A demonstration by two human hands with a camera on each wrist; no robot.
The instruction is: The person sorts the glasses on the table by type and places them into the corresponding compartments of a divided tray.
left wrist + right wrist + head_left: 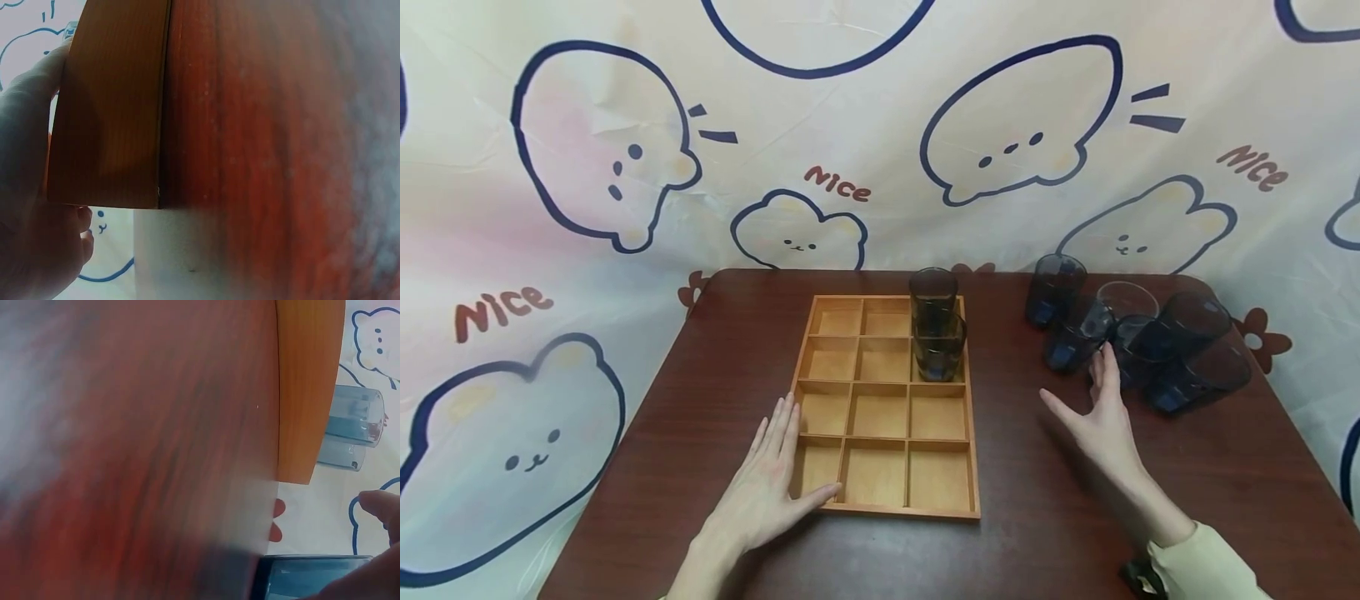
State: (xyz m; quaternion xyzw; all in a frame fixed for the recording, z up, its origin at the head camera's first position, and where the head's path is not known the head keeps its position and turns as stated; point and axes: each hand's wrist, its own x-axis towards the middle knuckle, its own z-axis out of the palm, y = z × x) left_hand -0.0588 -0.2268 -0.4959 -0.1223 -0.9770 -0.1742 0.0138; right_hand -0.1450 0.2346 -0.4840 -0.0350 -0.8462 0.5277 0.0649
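A wooden box (pixel 878 412) with several square compartments lies on the dark table. My left hand (pixel 760 492) rests along its front left corner, fingers straight against the left side and thumb over the front edge. Two dark blue-tinted glasses stand in the right column: a rear glass (pixel 933 286) in the back row and a nearer glass (pixel 940 354) in the second. To the right, my right hand (pixel 1105 433) reaches with spread fingers toward a group of similar glasses (pixel 1198 375). Its fingertips overlap a glass in the head view; contact cannot be told. A glass (pixel 312 575) lies beside that hand in the right wrist view.
The reddish-brown table (pixel 1022 533) reaches back to a pale cloth (pixel 880 117) with cartoon drawings hung behind it. The grouped glasses stand close together near the table's back right edge. A small black object (pixel 1142 577) is by the right sleeve.
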